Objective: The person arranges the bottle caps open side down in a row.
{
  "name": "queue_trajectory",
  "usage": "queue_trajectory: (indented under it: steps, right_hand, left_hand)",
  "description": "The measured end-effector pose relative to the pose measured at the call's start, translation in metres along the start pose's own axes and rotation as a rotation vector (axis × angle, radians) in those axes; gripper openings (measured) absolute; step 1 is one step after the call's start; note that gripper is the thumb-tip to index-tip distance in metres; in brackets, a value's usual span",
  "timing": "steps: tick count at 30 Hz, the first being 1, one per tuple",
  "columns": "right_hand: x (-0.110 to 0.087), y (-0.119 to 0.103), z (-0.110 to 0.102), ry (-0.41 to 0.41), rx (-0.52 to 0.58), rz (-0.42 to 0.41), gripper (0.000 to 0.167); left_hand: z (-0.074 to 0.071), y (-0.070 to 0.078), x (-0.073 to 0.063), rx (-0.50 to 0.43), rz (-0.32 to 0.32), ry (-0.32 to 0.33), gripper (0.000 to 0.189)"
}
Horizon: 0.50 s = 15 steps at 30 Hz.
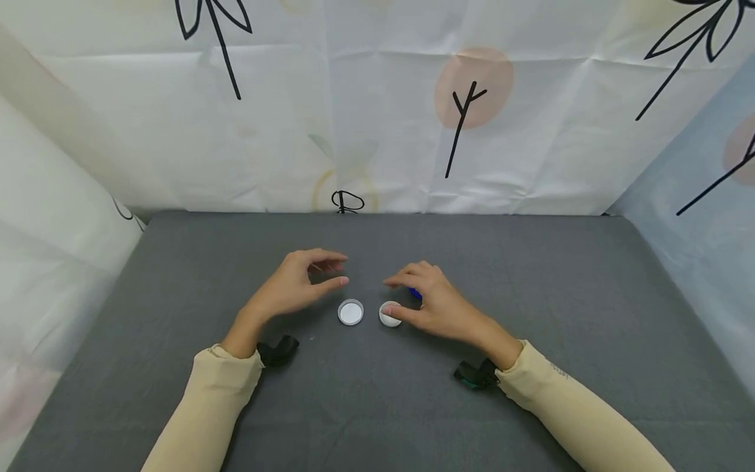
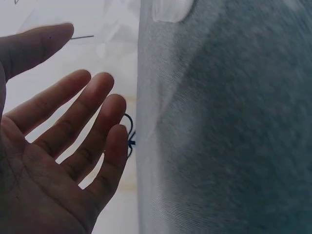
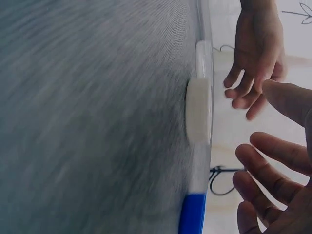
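Note:
A shallow round white lid with a grey rim [image 1: 350, 313] lies on the grey cloth. To its right lies a small round white piece [image 1: 387, 321], which shows as a thick cream disc [image 3: 198, 112] in the right wrist view. My left hand [image 1: 297, 282] hovers behind and left of the lid, fingers loosely extended, holding nothing. Over the white piece hovers my right hand [image 1: 436, 301], its thumb overlapping it in the head view; the right wrist view shows the fingers apart from it. A blue object [image 1: 415, 294] is mostly hidden behind the right hand.
A grey cloth [image 1: 377, 406] covers the table. White printed fabric [image 1: 377, 131] hangs along the back and both sides. Each wrist wears a dark camera, the left one [image 1: 278, 351] and the right one [image 1: 474, 375] both low over the cloth.

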State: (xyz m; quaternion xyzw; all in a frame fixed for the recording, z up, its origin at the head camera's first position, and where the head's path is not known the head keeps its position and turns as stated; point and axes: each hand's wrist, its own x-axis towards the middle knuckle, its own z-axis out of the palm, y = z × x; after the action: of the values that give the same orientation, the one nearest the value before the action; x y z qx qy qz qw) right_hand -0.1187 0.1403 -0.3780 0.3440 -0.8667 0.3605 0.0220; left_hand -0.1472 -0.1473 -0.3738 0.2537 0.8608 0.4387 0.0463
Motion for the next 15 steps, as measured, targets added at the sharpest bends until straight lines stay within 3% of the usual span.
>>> queue_trajectory:
  steps: [6, 15]
  right_hand:
    - [0.013, -0.008, 0.011, -0.044, 0.018, 0.034, 0.048]
    - [0.027, -0.014, 0.023, -0.159, -0.018, 0.085, 0.052]
  left_hand:
    - [-0.002, -0.007, -0.005, -0.014, -0.023, -0.044, 0.041]
    - [-0.004, -0.016, -0.008, -0.063, -0.032, -0.179, 0.044]
